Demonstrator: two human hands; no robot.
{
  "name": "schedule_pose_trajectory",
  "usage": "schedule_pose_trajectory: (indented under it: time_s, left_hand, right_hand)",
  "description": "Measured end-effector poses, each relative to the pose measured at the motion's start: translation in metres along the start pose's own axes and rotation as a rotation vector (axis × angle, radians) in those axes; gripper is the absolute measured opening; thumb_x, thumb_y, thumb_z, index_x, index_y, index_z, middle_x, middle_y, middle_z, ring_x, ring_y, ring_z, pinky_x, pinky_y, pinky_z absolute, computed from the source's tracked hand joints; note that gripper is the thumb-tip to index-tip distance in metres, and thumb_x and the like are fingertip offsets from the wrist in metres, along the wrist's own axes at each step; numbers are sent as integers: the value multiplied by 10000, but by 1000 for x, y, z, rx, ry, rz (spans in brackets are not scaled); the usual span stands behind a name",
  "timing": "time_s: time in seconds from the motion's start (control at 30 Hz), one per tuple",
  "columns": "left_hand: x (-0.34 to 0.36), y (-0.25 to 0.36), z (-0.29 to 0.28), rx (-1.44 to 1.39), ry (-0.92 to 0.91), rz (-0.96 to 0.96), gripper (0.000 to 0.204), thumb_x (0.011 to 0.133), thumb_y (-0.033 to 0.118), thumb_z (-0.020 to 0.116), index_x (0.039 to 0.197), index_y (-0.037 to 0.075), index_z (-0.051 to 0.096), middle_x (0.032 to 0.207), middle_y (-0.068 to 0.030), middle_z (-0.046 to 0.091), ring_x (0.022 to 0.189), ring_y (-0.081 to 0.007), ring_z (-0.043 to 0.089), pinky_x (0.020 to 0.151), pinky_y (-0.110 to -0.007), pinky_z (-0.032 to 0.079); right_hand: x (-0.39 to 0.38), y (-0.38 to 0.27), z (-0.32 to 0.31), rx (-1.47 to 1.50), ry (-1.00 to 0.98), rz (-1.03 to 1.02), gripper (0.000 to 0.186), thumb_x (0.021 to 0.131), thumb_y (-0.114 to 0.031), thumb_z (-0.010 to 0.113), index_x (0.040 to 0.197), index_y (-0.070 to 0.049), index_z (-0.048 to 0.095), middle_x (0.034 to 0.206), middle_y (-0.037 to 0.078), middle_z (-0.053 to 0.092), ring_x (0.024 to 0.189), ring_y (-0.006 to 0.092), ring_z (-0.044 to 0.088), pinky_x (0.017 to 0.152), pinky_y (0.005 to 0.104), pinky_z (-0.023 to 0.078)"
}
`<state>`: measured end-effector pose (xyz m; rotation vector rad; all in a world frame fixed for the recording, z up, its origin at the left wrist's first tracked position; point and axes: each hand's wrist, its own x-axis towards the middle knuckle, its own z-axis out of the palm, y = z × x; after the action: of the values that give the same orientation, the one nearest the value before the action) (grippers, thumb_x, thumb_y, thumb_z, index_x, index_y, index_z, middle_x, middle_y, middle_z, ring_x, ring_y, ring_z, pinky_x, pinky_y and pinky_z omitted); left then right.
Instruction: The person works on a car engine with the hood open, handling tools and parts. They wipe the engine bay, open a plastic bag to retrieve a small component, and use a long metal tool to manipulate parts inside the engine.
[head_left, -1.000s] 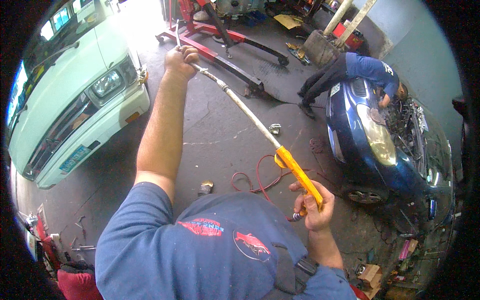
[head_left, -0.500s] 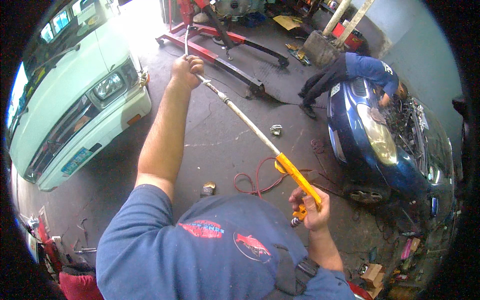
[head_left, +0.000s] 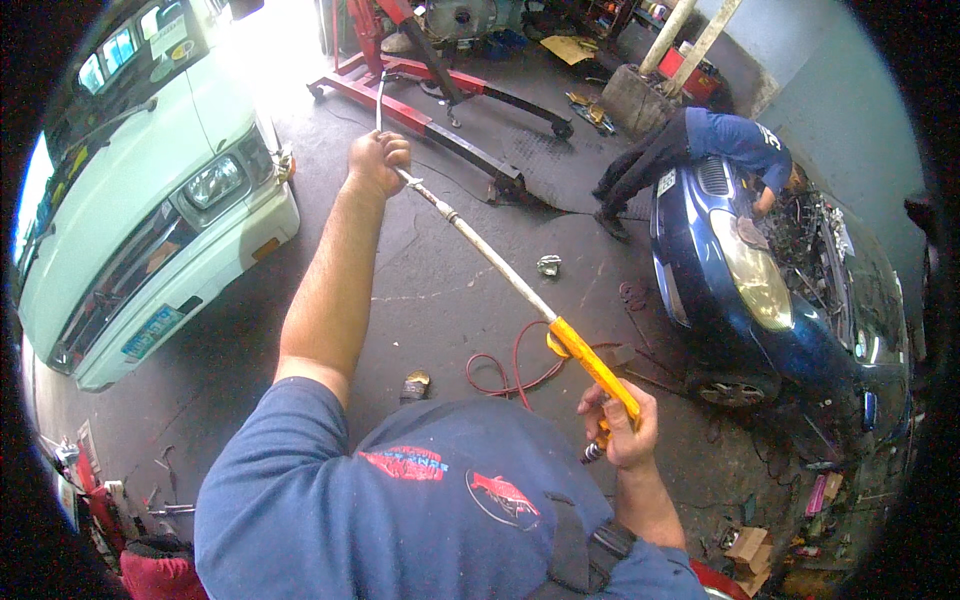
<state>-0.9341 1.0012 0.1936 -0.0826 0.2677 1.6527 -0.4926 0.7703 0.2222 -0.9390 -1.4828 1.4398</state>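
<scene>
A long spray lance (head_left: pixel 500 268) with a pale, worn tube and a yellow handle (head_left: pixel 583 358) slants across in front of me. My left hand (head_left: pixel 379 163) is closed round the tube near its thin, bent far end. Down at the right, my right hand (head_left: pixel 622 425) grips the yellow handle, its fingers curled round the trigger area. A dark metal connector (head_left: pixel 592 453) sticks out below that hand. Whether a hose is joined to it, I cannot tell.
A pale green van (head_left: pixel 190 130) stands at left, a dark blue car (head_left: pixel 735 270) with its engine bay exposed at right. A person (head_left: pixel 720 140) leans over that car. Beyond are a red hoist's legs (head_left: pixel 440 135). A red hose (head_left: pixel 490 370) lies coiled on the floor.
Both hands keep their hold on the lance. In the picture, the left hand and the tube sit slightly lower; the view has shifted a little.
</scene>
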Motion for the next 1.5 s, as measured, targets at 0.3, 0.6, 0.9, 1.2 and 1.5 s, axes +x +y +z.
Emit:
schedule_pose_trajectory:
  time_s: [0.3, 0.6, 0.9, 1.2, 1.5]
  left_hand:
    - [-3, -1, -5, -34, -51, -23, 362, 982, 257, 297, 650, 129, 360, 568, 39, 302, 443, -75, 266, 357, -215, 194]
    - [-3, 1, -23, -254, -99, -116, 346, 968, 237, 301, 651, 116, 369, 561, 33, 329, 442, -81, 277, 359, -220, 213]
    - [-2, -9, -55, 98, 140, 288, 364, 998, 316, 253, 691, 142, 346, 548, 42, 257, 439, -89, 225, 365, -234, 171]
    - [-17, -11, -36, -276, -79, -97, 423, 982, 383, 249, 655, 135, 353, 538, 32, 276, 453, -96, 254, 382, -238, 202]
    - [31, -83, -129, -540, -265, -442, 589, 950, 593, 233, 576, 145, 315, 488, 36, 244, 419, -94, 252, 339, -228, 227]
  right_hand:
    - [-1, -1, -3, -17, 32, 13, 398, 913, -352, 602, 982, 40, 590, 824, 112, 656, 498, 73, 524, 450, 203, 424]
    - [-21, -60, -39, -205, 117, -33, 505, 928, -353, 566, 1171, 86, 505, 983, 255, 628, 479, 97, 521, 421, 202, 414]
    - [4, -87, 13, -368, 15, 242, 419, 940, -278, 561, 1147, 84, 521, 953, 204, 632, 474, 70, 488, 430, 179, 368]
    - [40, 60, -10, -356, 363, 435, 321, 950, -304, 551, 1082, -11, 552, 841, 55, 623, 603, 99, 595, 477, 227, 446]
    - [1, 317, -40, -158, 848, 777, 329, 941, -370, 570, 944, -41, 564, 744, 40, 598, 671, 153, 606, 593, 308, 510]
